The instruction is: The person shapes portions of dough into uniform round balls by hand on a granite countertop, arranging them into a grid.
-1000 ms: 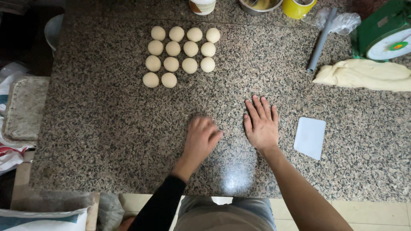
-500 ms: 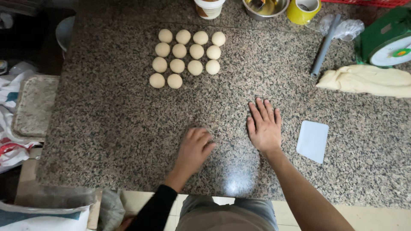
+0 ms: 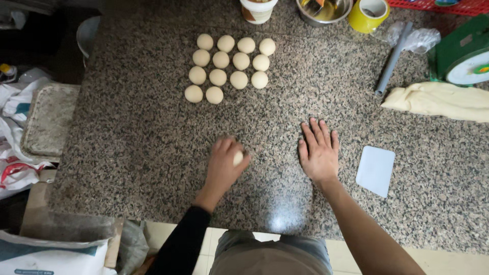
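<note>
My left hand (image 3: 225, 165) is cupped over a small pale dough ball (image 3: 238, 158) on the speckled granite counter (image 3: 142, 142); the ball shows between thumb and fingers. My right hand (image 3: 319, 150) lies flat on the counter, fingers spread, with nothing under it that I can see. Further back, several round dough balls (image 3: 229, 66) sit in neat rows. A white plastic scraper (image 3: 375, 170) lies just right of my right hand. A long slab of raw dough (image 3: 438, 101) rests at the far right.
A green scale (image 3: 466, 56), a grey rolling pin (image 3: 392, 58) with crumpled plastic, a yellow cup (image 3: 369, 12), a metal bowl (image 3: 323, 10) and a tub (image 3: 259, 9) line the back. A mat (image 3: 48, 119) and bags lie left of the counter.
My left hand has curled around the dough ball, which now shows at my fingers. The right hand has stayed flat. The view has shifted slightly.
</note>
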